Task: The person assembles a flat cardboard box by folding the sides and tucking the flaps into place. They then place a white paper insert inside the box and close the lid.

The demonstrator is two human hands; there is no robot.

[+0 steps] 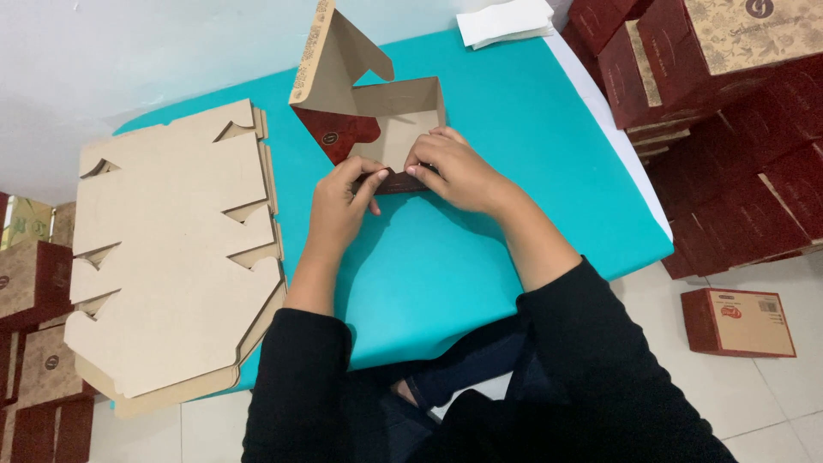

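A half-folded cardboard box (377, 116), dark red outside and brown inside, stands on the turquoise table (531, 146) with its lid flap raised at the back left. My left hand (339, 206) and my right hand (454, 171) both pinch the box's near front wall, fingers pressing its dark red flap down and inward. The hands almost touch each other at that wall. Both arms wear black sleeves.
A stack of flat die-cut cardboard blanks (171, 249) lies on the table's left part. White sheets (506, 21) rest at the far edge. Piles of finished dark red boxes (729, 111) rise at the right, one box (741, 321) on the floor, more boxes (34, 291) at the left.
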